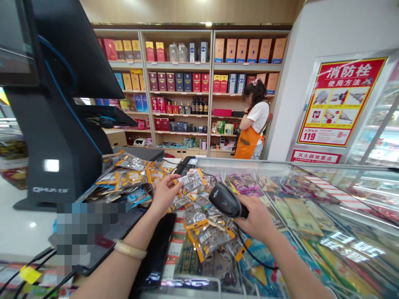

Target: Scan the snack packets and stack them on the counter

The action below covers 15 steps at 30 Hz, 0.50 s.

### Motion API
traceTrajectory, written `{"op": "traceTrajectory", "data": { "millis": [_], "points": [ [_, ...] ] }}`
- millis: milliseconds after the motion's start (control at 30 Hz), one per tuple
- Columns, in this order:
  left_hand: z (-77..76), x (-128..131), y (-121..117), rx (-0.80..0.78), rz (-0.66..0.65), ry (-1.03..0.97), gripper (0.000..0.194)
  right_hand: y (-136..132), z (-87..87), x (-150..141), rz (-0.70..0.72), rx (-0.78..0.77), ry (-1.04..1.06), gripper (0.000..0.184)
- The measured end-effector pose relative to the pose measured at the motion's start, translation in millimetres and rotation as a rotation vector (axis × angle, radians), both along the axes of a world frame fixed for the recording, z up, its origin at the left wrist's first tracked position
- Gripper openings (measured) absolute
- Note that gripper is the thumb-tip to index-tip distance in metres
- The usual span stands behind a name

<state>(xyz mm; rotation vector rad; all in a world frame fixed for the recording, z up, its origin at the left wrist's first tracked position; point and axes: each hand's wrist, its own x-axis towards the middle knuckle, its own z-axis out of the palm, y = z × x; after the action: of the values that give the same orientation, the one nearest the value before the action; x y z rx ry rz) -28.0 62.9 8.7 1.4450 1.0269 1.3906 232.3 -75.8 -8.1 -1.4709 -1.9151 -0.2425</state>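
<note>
A packet (192,182), likely light, slippery and best held by its edge, is pinched by the left hand (164,196); beside that, a scanner (225,200) is gripped by the right hand (257,218).

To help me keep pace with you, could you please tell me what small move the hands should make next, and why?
Probably turn the scanner slightly toward the packet, since the right hand already holds the scanner close by, while the left hand pinches the packet at one end, leaving its pale label uncovered.
</note>
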Motion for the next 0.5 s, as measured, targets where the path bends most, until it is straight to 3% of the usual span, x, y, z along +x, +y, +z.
{"op": "traceTrajectory", "data": {
  "millis": [500],
  "points": [
    [0.9, 7.7, -6.5, 0.028, -0.101, -0.029, 0.055, -0.8, 4.5, 1.3, -0.018, -0.027, -0.028, 0.027]
  ]
}}
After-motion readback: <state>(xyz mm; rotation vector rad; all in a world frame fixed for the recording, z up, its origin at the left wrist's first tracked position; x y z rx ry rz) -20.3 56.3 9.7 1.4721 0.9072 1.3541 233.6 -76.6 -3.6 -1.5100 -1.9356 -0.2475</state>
